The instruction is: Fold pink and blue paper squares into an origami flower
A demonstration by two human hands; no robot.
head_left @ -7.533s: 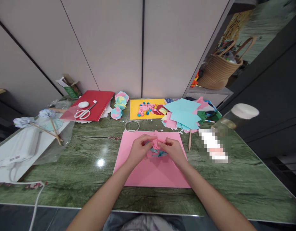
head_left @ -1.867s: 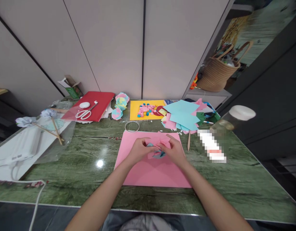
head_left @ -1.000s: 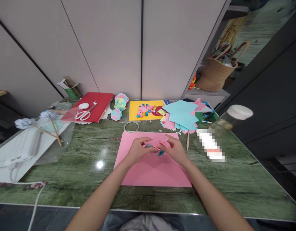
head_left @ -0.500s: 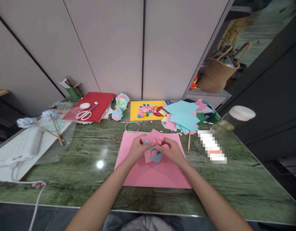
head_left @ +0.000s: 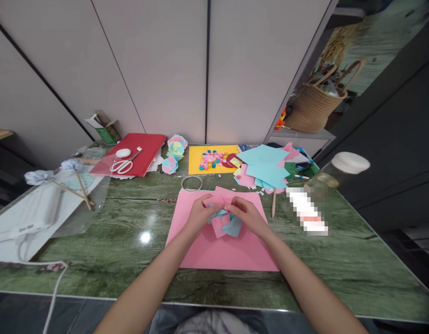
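Between my two hands is a folded paper flower [head_left: 221, 223] of pink and light blue petals, held above a pink sheet [head_left: 214, 255] lying on the table. My left hand [head_left: 201, 214] pinches its upper left petals between thumb and fingers. On the other side, my right hand [head_left: 247, 215] grips the upper right petals, its thumb and fingertips close to those of the left. The fingertips partly cover the flower's top, so the fold under them is hard to make out.
A roll of tape [head_left: 191, 183] lies just behind the pink sheet. Scissors [head_left: 126, 165] rest on red paper [head_left: 148, 144] at left. Blue paper sheets [head_left: 263, 162], a wooden-handled tool [head_left: 273, 204] and a lidded jar [head_left: 340, 169] stand or lie at right. Finished paper balls [head_left: 176, 148] sit behind.
The paper flower has turned slightly between my hands, and its lower blue petal has shifted a little to the right. Both hands keep their pinch with small finger movements.
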